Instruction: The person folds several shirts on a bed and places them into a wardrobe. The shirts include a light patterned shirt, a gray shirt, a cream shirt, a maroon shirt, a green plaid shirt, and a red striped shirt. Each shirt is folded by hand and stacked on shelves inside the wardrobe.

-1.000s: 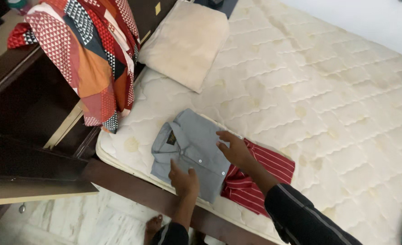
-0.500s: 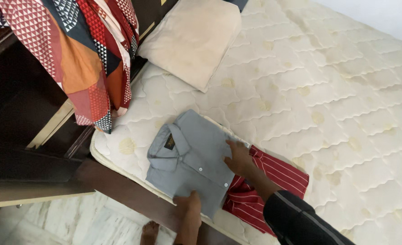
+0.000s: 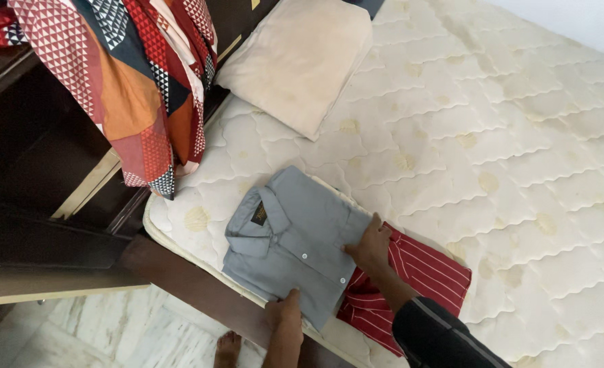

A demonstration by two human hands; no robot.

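I count 2 folded garments at the near corner of the quilted mattress (image 3: 493, 136): 1 grey collared shirt (image 3: 292, 235) and 1 red striped shirt (image 3: 411, 276), plus 1 cream pillow (image 3: 298, 61) farther up and 1 red patterned cloth (image 3: 132, 75) draped over the dark wooden furniture (image 3: 36, 204) on my left. The grey shirt's long axis runs diagonally, collar toward the upper left, hem overlapping the striped shirt. My left hand (image 3: 285, 315) pinches its near lower edge, thumb on top; my right hand (image 3: 370, 244) lies on its right edge, fingers curled at the fold, though I cannot tell if they grip. The striped shirt is partly hidden beneath the grey shirt and my sleeve.
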